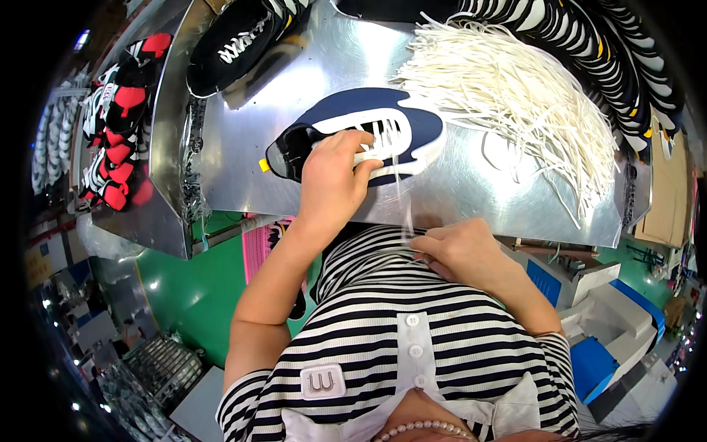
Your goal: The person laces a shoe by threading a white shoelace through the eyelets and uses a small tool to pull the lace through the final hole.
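A navy shoe upper [423, 127] with a white eyelet panel, black lining and a yellow heel tab lies on the metal table, toe to the right. My left hand [333, 180] pinches it by the eyelet edge, thumb on the near side and fingers over the opening. White lacing crosses the eyelets. From there a white shoelace [401, 195], slightly blurred, runs toward my body over the table's near edge. My right hand [468, 254] is closed on this lace in front of my striped shirt; its fingertips are partly hidden.
A large heap of white laces [508, 96] covers the table's right side. Behind it are stacked black-and-white uppers [582, 37]. A laced black shoe [232, 44] sits far left. Red, black and white uppers [118, 140] hang beyond the left edge. Boxes [611, 324] with blue parts stand low right.
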Tool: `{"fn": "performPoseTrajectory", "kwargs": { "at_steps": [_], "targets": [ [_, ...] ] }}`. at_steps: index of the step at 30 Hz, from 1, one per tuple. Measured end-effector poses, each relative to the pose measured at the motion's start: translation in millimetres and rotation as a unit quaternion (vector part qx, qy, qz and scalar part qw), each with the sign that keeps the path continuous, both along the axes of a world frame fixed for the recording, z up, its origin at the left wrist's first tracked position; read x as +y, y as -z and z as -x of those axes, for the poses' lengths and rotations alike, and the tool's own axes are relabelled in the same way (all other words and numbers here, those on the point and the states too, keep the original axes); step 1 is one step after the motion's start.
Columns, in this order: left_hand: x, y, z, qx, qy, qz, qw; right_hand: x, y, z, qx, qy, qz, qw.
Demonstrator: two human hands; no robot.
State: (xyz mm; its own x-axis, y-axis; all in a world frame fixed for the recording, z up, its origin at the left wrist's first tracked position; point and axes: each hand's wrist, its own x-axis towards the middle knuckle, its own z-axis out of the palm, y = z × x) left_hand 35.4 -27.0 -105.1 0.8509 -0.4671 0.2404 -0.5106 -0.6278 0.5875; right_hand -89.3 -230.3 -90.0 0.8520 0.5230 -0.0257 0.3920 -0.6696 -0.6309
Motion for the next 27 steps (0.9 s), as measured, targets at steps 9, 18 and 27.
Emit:
{"fn": "performPoseTrajectory", "kwargs": {
  "at_steps": [9, 18, 27],
  "targets": [
    [-11, -34, 14, 0.042, 0.030, 0.095, 0.994, 9, 22, -60, 0.137, 0.330, -0.331, 0.873],
    [-1, -39, 6, -0.016, 0.044, 0.010, 0.999, 21, 31, -10, 0.202, 0.052, -0.290, 0.934],
    [10, -12, -9, 0.201, 0.058, -0.003, 0.978, 19, 27, -80, -0.038, 0.263, -0.298, 0.917]
  ]
}}
